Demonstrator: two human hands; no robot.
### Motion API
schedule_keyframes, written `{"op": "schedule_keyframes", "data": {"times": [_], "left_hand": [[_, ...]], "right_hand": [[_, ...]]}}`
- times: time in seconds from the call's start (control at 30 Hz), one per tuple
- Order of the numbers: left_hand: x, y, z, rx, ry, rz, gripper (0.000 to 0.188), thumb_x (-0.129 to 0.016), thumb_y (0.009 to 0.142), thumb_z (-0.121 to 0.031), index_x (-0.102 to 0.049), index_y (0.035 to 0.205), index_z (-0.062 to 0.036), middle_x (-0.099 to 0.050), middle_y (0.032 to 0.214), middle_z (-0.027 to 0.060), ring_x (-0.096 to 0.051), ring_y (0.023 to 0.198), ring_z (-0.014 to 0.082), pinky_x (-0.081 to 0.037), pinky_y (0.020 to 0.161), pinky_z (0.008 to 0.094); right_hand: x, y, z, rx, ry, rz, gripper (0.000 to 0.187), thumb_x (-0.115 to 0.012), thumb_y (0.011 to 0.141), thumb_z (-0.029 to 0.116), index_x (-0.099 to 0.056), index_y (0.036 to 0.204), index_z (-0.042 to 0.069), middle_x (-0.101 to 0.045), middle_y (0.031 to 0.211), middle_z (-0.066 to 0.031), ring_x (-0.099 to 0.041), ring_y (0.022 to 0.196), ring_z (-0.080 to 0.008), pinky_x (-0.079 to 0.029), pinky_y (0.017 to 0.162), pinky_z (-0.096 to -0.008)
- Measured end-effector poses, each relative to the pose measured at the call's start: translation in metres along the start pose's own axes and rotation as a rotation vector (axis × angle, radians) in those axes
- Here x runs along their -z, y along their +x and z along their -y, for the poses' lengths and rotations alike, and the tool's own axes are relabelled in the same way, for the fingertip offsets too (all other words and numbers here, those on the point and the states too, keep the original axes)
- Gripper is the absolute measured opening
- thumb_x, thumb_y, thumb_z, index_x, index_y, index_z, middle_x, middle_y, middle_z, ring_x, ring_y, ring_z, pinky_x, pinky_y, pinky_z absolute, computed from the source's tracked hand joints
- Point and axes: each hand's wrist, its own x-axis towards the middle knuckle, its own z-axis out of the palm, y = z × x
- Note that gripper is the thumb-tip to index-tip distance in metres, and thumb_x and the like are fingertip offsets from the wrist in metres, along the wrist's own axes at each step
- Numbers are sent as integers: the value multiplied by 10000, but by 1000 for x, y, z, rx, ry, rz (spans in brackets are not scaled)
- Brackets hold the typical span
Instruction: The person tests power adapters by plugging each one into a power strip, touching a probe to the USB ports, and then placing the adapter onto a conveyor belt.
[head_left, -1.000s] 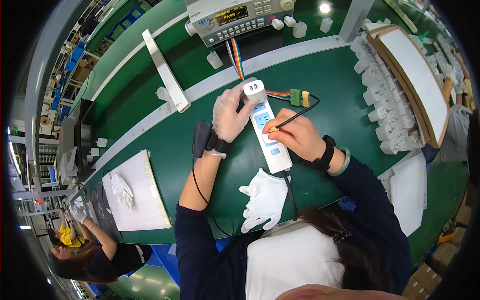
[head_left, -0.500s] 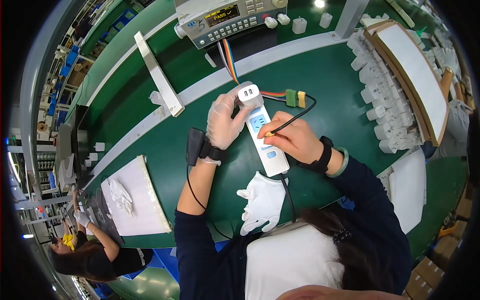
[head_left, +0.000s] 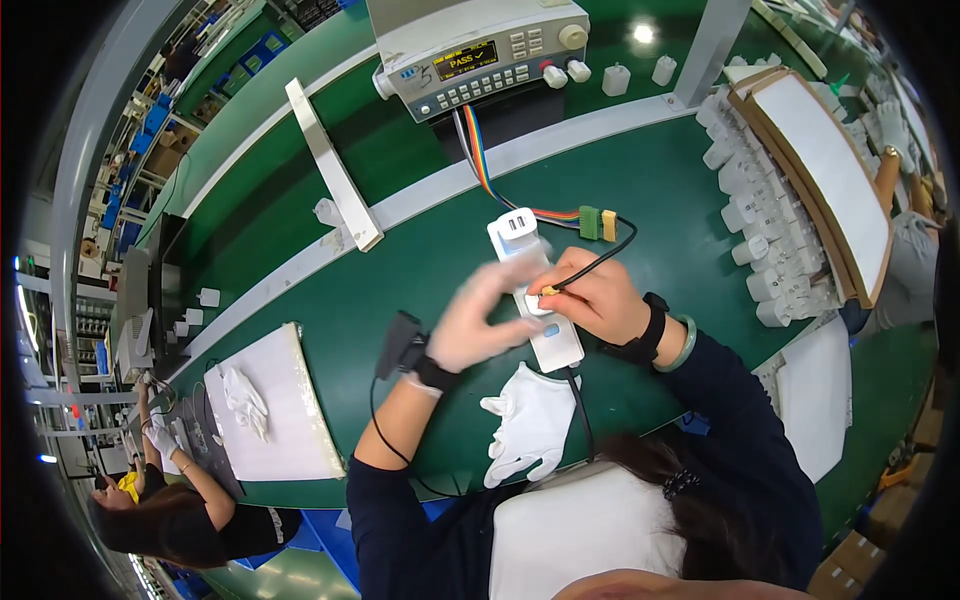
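A white power strip (head_left: 562, 351) lies lengthwise before me, with a white two-port USB charger (head_left: 517, 225) standing at its far end. My left hand (head_left: 472, 318), in a thin clear glove, is blurred over the strip's left side, thumb and fingers apart. My bare right hand (head_left: 606, 302) pinches a small yellow connector (head_left: 549, 291) over the strip's middle. From it a black cable (head_left: 612, 250) loops to a green and yellow connector block (head_left: 598, 224), which joins a multicoloured ribbon cable (head_left: 482, 165). A small white part under the right fingertips cannot be made out.
A test instrument (head_left: 480, 55) with a lit screen stands at the back. White chargers (head_left: 765, 250) line the right beside a cardboard-edged board (head_left: 825, 160). A white glove (head_left: 532, 425) lies near me; a white pad (head_left: 275, 410) lies left. Another person (head_left: 190, 510) works far left.
My left hand has let go of the charger and moved nearer, beside the right hand. My right hand has shifted slightly nearer, still pinching the yellow connector. The whole view has shifted a little.
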Motion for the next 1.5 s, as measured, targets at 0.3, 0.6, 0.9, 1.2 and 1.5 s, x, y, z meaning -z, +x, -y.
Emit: {"op": "schedule_keyframes", "data": {"times": [0.3, 0.6, 0.9, 1.2, 1.5], "left_hand": [[-17, 2, 7, -117, 325, 50, 549, -763, 755, -146, -590, 1274, -98, -615, 1207, 136, -558, 1125, 324, -432, 980, 409], [49, 36, -11, -153, 359, -490, 492, -659, 818, -47, -568, 1300, -76, -611, 1064, 112, -589, 1038, 251, -445, 945, 337], [158, 99, 68, 99, 1082, -344, 362, -581, 831, -105, -586, 1189, -52, -641, 1055, 203, -640, 943, 363, -524, 814, 427], [229, 62, 56, 673, 1512, -190, 321, -502, 892, -210, -624, 1094, 7, -677, 892, 236, -674, 875, 346, -537, 759, 404], [257, -7, 59, 549, 144, -600, 404, -593, 921, -215, -560, 1272, -18, -671, 1025, 86, -669, 964, 224, -521, 739, 293]], "right_hand": [[8, 63, -14, 103, -10, -203, 120, -623, 883, 107, -698, 925, 22, -615, 798, -64, -573, 689, -181, -453, 618, -297], [0, 67, -31, 52, -177, -184, 118, -624, 889, 100, -697, 920, 12, -630, 847, -69, -592, 737, -189, -470, 653, -284], [-7, 63, -31, 38, -177, -125, 80, -650, 869, 60, -684, 917, 6, -647, 887, -81, -596, 748, -213, -476, 669, -283], [-4, 57, -34, 27, -166, -120, 109, -619, 893, 75, -650, 894, -30, -668, 922, -98, -608, 767, -242, -481, 695, -306], [-12, 62, -45, 79, -178, -155, 130, -612, 899, 101, -648, 891, -24, -688, 958, -81, -622, 815, -250, -493, 735, -322]]}}
